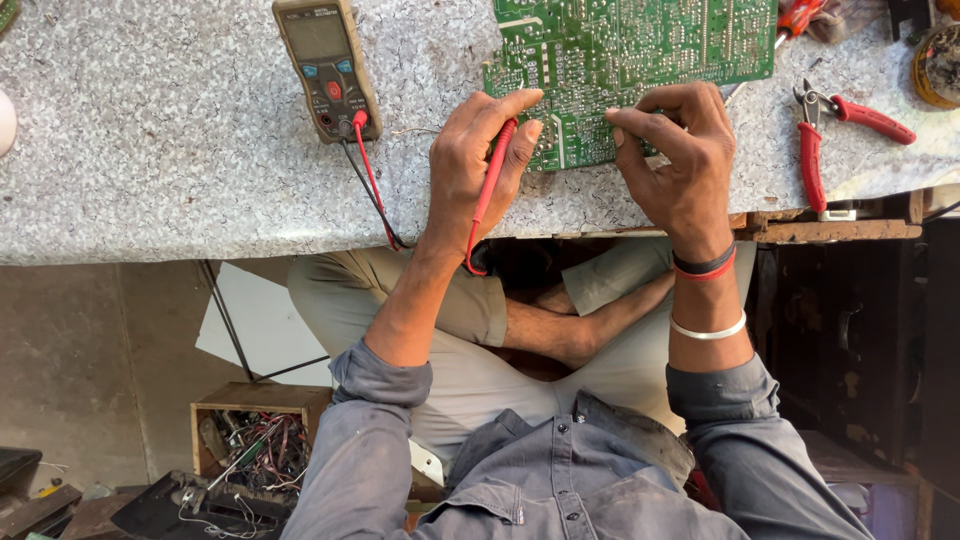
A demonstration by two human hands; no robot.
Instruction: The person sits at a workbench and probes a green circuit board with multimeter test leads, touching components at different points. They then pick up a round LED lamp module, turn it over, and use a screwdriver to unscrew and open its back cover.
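- The left hand (pixel 478 160) is pinching a red test probe (pixel 492 180) between thumb and fingers like a pen, its tip hidden where it is meeting the near edge of a green circuit board (pixel 640 50).
- The right hand (pixel 675 160) is closing its thumb and fingertips together just above the same edge of the board; whether it is holding a second probe cannot be told, since the fingers are covering anything there.
- The board is lying flat on a speckled grey worktop (pixel 150 130), within easy reach of both hands (probably so both wrists can be resting on the worktop's edge).
- A grey-brown multimeter (pixel 327 65) is sitting to the left of the board, screen facing the person, with red and black leads (pixel 375 190) trailing over the worktop's edge.
- Red-handled pliers (pixel 825 130) are lying to the right, apart from the hands.
- On the floor at lower left, a small wooden box (pixel 255 430) is holding tangled wires and small parts.
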